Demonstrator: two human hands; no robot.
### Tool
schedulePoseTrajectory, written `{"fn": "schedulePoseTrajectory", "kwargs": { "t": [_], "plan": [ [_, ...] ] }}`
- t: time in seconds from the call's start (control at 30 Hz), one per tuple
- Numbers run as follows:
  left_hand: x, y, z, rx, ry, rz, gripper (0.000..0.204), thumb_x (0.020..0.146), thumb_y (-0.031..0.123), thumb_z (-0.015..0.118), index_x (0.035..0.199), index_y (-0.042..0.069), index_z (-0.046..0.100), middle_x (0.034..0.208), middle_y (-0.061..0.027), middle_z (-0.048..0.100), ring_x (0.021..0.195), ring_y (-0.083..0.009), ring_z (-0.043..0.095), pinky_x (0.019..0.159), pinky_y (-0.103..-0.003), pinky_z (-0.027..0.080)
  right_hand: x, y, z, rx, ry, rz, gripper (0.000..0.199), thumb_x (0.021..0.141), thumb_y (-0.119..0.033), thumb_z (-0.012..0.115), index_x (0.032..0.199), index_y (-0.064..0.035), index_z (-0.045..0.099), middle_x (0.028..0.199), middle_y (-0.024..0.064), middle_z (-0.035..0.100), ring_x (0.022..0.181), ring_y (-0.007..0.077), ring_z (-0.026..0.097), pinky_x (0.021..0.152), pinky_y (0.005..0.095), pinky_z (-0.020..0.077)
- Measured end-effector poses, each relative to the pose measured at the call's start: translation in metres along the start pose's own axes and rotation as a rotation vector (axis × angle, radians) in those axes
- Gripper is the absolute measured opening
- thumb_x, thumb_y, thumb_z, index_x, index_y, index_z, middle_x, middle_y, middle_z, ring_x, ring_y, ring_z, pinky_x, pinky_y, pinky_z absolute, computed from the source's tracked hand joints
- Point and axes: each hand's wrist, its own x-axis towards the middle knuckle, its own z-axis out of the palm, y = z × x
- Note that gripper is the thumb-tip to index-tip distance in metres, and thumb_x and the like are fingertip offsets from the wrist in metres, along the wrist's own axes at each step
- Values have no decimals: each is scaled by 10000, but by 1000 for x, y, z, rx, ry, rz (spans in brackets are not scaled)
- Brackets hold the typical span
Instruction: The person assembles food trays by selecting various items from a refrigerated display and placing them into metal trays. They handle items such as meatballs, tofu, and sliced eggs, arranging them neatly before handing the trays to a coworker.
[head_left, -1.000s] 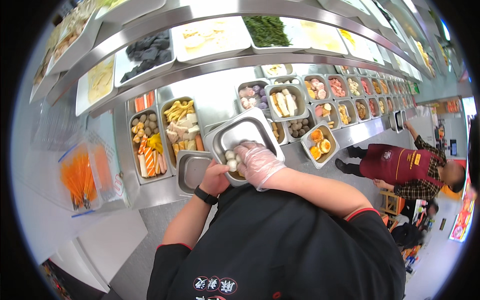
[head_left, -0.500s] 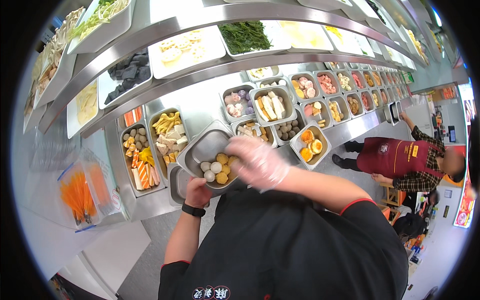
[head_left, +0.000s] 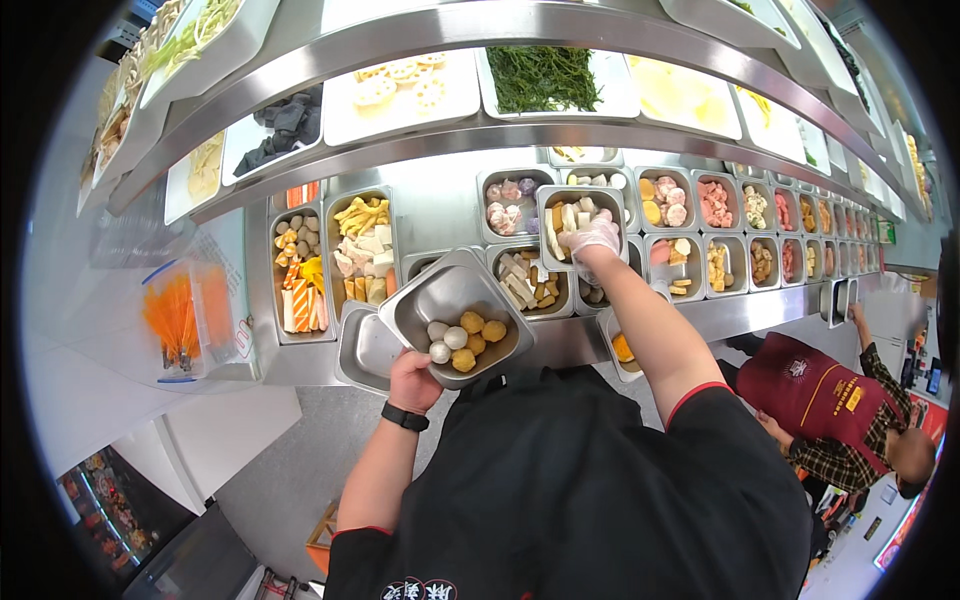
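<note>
My bare left hand (head_left: 413, 382) grips the near corner of a steel pan (head_left: 425, 290), thumb over its rim. Grey-white and golden-brown balls (head_left: 475, 330) lie together at the pan's near side. In a clear glove, my right hand (head_left: 597, 236) reaches across to a smaller steel pan (head_left: 549, 204) that sits raised over its neighbours. Its fingers curl down onto the pale, tan-edged pieces (head_left: 572, 214) inside. The fingertips are partly hidden among the food, so what they pinch cannot be made out.
Another steel pan (head_left: 362, 352) lies partly under the held one. A pan with orange-yellow food (head_left: 622, 347) is by the counter's front edge, under my right arm. Rows of food pans run right. A steel shelf rail (head_left: 420, 150) crosses above. A co-worker in a maroon apron (head_left: 815, 385) stands at right.
My right hand has left the ball pan and moved right and away, into the smaller raised pan. My left hand still holds the ball pan. The view has shifted.
</note>
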Motion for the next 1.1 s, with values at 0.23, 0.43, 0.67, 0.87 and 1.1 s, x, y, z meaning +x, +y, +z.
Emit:
{"fn": "schedulePoseTrajectory", "kwargs": {
  "t": [0.23,0.43,0.67,0.87,1.1],
  "plan": [
    [-2,-8,14,25,59,21,635,836,98,602,1456,-23,538,1414,-169,645,1322,-361,614,1191,-526,456,15,5,-5,37,-111,-105,892,688,-329,892,1396,-25,443,1339,262,657,1266,374,665,1094,409,524],
    [-1,-5,16,27,49,44,607,858,95,595,1448,-34,539,1422,-175,641,1325,-358,612,1187,-522,460,20,11,6,199,-72,-205,869,689,-227,886,1413,-10,458,1224,213,716,1135,336,720,1000,393,554],
    [6,-9,16,-11,49,69,546,875,94,599,1404,-38,587,1398,-178,663,1314,-364,628,1180,-536,468,1,8,-14,305,94,-301,664,807,-207,798,1371,-2,514,1152,201,744,1057,315,750,948,390,571],
    [16,-17,12,-43,23,80,572,879,76,581,1442,-22,552,1407,-181,654,1315,-363,627,1177,-541,473,-88,-19,-60,577,-1,-598,628,850,-213,789,1375,-25,500,1130,179,753,999,328,756,929,415,587],
    [26,-22,18,-68,-7,78,586,877,51,550,1461,-5,534,1419,-161,644,1329,-358,615,1179,-552,466,-214,-67,-67,-9,40,-947,571,792,-262,789,1270,-37,573,1041,229,728,959,424,724,848,497,580]
  ]
}}
